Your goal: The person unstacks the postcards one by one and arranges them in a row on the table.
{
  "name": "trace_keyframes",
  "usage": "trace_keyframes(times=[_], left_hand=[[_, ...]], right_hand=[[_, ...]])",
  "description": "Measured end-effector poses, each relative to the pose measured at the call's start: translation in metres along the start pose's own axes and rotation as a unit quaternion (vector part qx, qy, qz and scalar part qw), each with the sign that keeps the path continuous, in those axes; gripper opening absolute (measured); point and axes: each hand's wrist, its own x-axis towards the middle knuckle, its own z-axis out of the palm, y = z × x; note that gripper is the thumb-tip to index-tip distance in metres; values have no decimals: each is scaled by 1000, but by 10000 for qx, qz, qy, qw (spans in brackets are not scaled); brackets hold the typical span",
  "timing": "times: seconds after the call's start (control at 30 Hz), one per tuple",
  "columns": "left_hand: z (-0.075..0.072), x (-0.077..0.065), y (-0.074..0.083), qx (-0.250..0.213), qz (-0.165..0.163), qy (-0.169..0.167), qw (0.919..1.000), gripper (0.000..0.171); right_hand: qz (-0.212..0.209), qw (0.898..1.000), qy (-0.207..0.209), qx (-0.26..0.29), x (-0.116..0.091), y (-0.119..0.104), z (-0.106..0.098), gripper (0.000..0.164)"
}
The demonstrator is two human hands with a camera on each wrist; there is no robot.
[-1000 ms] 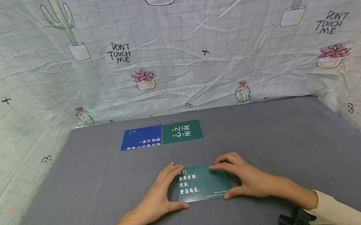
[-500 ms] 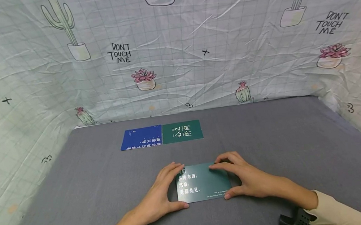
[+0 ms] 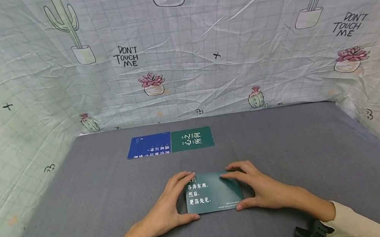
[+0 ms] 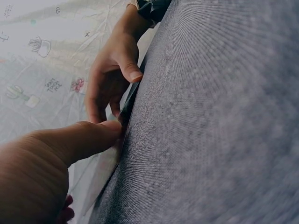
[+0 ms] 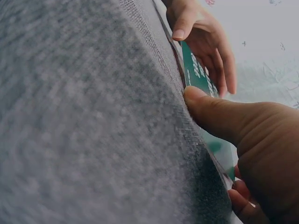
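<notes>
A green postcard (image 3: pixel 214 194) with white Chinese lettering lies between both hands near the front middle of the grey table, in the head view. My left hand (image 3: pixel 165 204) grips its left end, thumb at the near edge and fingertips over the far left corner. At the right end, my right hand (image 3: pixel 263 187) holds it the same way, with the index finger laid over the top face. Seen low from the right wrist, the card's face (image 5: pixel 192 65) shows between the two thumbs, close to the cloth. The left wrist view shows the left thumb (image 4: pixel 88 137) at the card's edge.
Farther back on the grey cloth (image 3: pixel 281 144), a blue card (image 3: pixel 149 144) and another green card (image 3: pixel 192 139) lie side by side. A pale curtain (image 3: pixel 182 39) printed with cacti rises behind the table and along its sides. A black device (image 3: pixel 312 232) sits at the right wrist.
The sheen on the held postcard has changed and its near edge sits slightly lower in view. My left fingertips have shifted slightly right at its far edge. My right hand stays nearly still.
</notes>
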Motion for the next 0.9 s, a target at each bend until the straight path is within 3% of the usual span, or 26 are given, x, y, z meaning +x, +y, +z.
trace_keyframes(times=[0.2,0.43,0.9], left_hand=[[0,2,-1,-39,184,321,9993,98],[-6,5,5,-290,-21,467,9985,95],[-17,37,15,137,384,499,9979,97]], right_hand=[[-110,9999,-38,-116,-1,-2,-4,80],[-232,9992,188,-262,-1,-3,-14,81],[-483,9954,627,-541,3,6,-43,73]])
